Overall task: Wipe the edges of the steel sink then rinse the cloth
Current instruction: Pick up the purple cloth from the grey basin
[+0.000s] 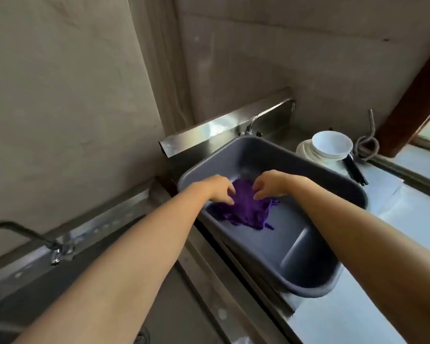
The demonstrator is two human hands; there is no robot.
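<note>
A purple cloth (pixel 246 209) lies bunched in a grey plastic basin (pixel 308 271) that sits in the steel sink. My left hand (pixel 219 188) presses on the cloth's left side, fingers curled into the fabric. On the cloth's upper right edge my right hand (pixel 268 184) pinches the fabric with bent fingers. The steel sink rim (pixel 233 259) runs along the basin's near left side. Behind the basin rises the steel backsplash (pixel 224 125) with a small tap (pixel 252 124).
White bowls stacked on plates (pixel 329 146) stand at the back right with dark chopsticks (pixel 355 171) beside them. A grey knotted rope (pixel 368 142) hangs near the window. A second tap (pixel 52 247) and steel ledge sit at the left.
</note>
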